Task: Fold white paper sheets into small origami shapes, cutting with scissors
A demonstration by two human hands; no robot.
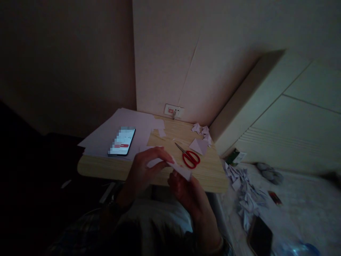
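Note:
Between my hands, above the table's front edge, is a small piece of folded white paper (pixel 182 171). My left hand (pixel 145 167) pinches its left end between thumb and fingers. My right hand (pixel 188 192) grips the other end from below. Just beyond my right hand lie red-handled scissors (pixel 191 159), with their blades pointing to the back left. A folded paper triangle (pixel 199 145) rests behind the scissors. Several small folded paper pieces (pixel 205 131) sit at the table's back right. How the held paper is folded underneath is hidden by my fingers.
A lit phone (pixel 123 141) lies on a stack of white sheets (pixel 135 119) at the left of the wooden table (pixel 210 177). A wall socket (pixel 173 111) is behind. On the bed at right are many folded papers (pixel 247 202) and a dark phone (pixel 260 236).

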